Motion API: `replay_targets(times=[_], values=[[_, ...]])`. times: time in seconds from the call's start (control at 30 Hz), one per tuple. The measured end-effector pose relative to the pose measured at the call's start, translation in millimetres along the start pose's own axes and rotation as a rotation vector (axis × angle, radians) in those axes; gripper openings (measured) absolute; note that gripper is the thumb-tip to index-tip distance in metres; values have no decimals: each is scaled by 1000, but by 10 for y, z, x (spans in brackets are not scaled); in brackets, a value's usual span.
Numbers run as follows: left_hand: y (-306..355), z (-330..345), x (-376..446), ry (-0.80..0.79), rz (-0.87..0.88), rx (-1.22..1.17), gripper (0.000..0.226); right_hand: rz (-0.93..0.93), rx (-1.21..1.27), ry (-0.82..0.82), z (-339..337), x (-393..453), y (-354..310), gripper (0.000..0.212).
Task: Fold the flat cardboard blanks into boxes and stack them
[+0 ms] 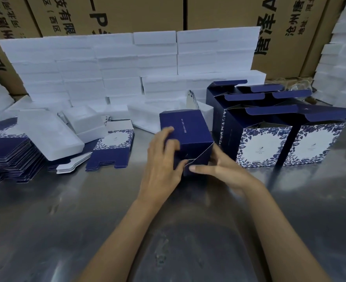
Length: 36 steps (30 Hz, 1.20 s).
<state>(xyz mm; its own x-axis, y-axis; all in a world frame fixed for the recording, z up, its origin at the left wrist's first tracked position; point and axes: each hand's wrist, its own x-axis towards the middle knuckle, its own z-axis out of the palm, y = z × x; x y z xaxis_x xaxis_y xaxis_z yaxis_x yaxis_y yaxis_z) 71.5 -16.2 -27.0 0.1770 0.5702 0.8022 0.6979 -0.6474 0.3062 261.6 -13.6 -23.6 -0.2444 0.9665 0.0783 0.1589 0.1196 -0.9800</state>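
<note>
A navy blue box (pixel 188 131) lies tipped on its side at the table's centre, its bottom flaps facing me. My left hand (pixel 164 157) grips its left side, thumb on the flap seam. My right hand (pixel 218 167) holds the lower right corner, thumb pressing a bottom flap. To the right stand several folded boxes (pixel 265 147) with blue floral fronts and lids open. Flat blanks (pixel 112 151) lie left of centre, and a taller pile of blanks (pixel 7 157) sits at the far left.
The table is shiny metal (pixel 86 220). White foam trays (pixel 127 68) are stacked in a wall behind, with loose ones (pixel 46 133) on the blanks. Brown shipping cartons (pixel 218 11) stand at the back. More white trays (pixel 340 58) rise at the right edge.
</note>
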Motion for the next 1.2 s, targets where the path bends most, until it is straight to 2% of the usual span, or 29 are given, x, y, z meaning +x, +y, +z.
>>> replay_targets(times=[0.1,0.17,0.23,0.3,0.43,0.63,0.8,1.03,1.13,1.2], values=[[7,-27,17,49,-258,-260,77,-36,-48,123,26,23,31,76],[-34,-47,4,-37,-468,-414,96,-64,-43,157,67,29,75,75],[-81,-86,-23,-155,-605,-553,95,-81,-46,202,129,41,95,76],[-113,-96,-44,-217,-611,-602,91,-87,-67,274,180,57,102,73],[-61,-94,-14,-213,-557,-606,90,-136,-23,431,226,61,61,50],[-10,-104,-8,-134,-521,-572,87,-157,-82,583,296,34,-1,48],[-25,-88,-22,-128,-496,-548,88,-167,-97,652,328,41,16,42],[5,-102,-13,-134,-510,-577,86,-184,-121,677,364,28,5,45],[72,-155,20,-129,-604,-692,69,-168,-50,610,363,17,-33,49],[83,-199,52,-128,-681,-754,54,-130,76,526,355,11,-76,61]])
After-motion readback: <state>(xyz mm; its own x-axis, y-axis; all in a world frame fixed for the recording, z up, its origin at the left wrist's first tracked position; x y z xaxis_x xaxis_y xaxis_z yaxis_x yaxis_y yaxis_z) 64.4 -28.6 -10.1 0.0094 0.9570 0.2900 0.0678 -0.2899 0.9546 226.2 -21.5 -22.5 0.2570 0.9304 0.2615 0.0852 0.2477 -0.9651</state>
